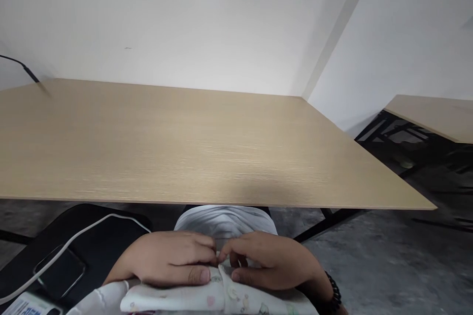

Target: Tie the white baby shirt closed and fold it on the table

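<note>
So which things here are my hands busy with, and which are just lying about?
In hand:
- patterned white cloth, under your left hand and right hand

Just about:
- white cable, over the black seat
- wooden table

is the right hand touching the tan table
Apart: in the head view, the right hand sits short of the table, with white fabric and floor showing between.
</note>
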{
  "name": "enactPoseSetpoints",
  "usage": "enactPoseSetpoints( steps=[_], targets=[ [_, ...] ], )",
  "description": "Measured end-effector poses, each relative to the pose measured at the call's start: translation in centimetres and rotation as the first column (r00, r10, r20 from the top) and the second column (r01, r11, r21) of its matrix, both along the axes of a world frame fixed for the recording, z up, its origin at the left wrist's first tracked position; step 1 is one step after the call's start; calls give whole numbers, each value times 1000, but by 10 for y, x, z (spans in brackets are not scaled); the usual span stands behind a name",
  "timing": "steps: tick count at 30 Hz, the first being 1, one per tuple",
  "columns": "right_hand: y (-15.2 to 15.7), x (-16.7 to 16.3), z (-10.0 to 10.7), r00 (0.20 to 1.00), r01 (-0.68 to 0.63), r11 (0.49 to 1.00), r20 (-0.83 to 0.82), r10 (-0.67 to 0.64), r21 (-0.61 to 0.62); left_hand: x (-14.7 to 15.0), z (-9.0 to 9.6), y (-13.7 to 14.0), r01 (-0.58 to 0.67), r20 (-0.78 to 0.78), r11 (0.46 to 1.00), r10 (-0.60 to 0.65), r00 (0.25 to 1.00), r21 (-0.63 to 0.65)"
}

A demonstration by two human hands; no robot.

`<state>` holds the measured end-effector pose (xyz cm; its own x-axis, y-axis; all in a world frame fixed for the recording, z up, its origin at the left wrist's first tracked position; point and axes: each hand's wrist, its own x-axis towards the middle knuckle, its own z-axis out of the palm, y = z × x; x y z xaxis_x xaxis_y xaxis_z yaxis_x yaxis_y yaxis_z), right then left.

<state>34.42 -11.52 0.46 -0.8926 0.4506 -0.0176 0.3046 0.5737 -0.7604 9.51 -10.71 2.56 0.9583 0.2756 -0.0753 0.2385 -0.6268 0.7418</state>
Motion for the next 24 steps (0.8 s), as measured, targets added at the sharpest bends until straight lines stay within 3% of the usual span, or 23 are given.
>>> enactPoseSetpoints(
  steps=[3, 5, 9, 12, 15, 17, 19, 22, 24],
  targets=[
    [-1, 0, 2, 996, 68, 998, -55, -68, -10, -1, -8, 0, -74, 36, 997, 75, 997, -24],
    [-4, -3, 4, 977, 188, 982, -97, -191, -37, 0, -13, 0, -162, 75, 985, 166, 983, -54],
    [-9, -9, 5, 869, 460, 888, -207, -449, 2, 7, -16, -1, -419, 101, 886, 443, 891, -198],
    [-11, -10, 5, 861, 429, 892, -365, -355, 142, 13, -14, -3, -501, 64, 804, 547, 835, -321],
    [-11, -8, 5, 844, 304, 934, -509, -172, 189, 17, -14, -4, -523, 67, 774, 579, 812, -356],
    [-12, -5, 6, 810, 196, 972, -580, -87, 128, 16, -16, -4, -554, 68, 748, 615, 786, -366],
    [-13, 1, 7, 756, 116, 993, -648, -91, -4, 13, -17, -4, -600, 60, 692, 673, 737, -402],
    [-16, 11, 2, 662, 121, 959, -699, -271, -257, 6, -18, -4, -665, 69, 552, 793, 606, -503],
    [-18, 16, -5, 605, 145, 920, -704, -373, -363, 3, -18, -3, -689, 80, 455, 860, 504, -564]
  ],
)
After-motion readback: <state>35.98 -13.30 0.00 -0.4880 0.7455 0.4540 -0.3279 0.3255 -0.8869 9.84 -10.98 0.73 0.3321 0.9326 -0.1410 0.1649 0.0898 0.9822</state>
